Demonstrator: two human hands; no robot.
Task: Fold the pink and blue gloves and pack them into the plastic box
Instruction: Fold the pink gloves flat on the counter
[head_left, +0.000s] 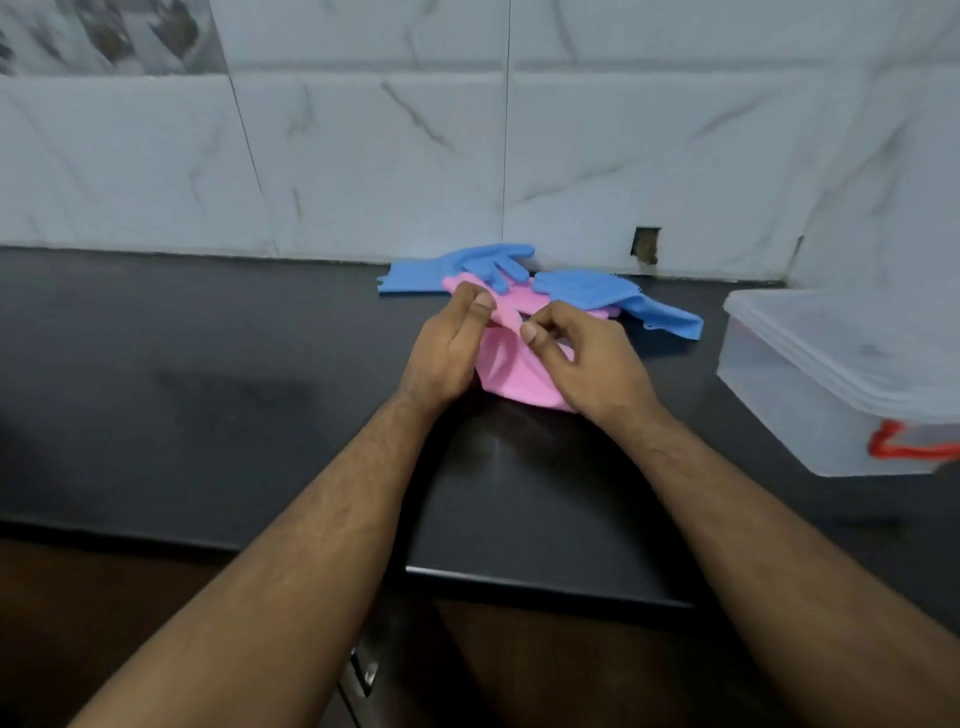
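A pink glove (511, 371) is held just above the dark counter (208, 374) between both hands. My left hand (447, 348) pinches its upper edge from the left, and my right hand (587, 358) pinches the same edge from the right. Behind them lie two blue gloves: one (467, 267) flat by the wall with its fingers pointing right, the other (623, 301) stretched toward the right. More pink (524, 299) shows under the blue gloves. The clear plastic box (831, 384), lid on and with a red clasp, stands at the right.
A white marble-tiled wall (415, 156) runs along the back of the counter, with a small dark hole (645, 244) near its base. The counter's front edge (545, 582) lies close to my body, with brown cabinet fronts below.
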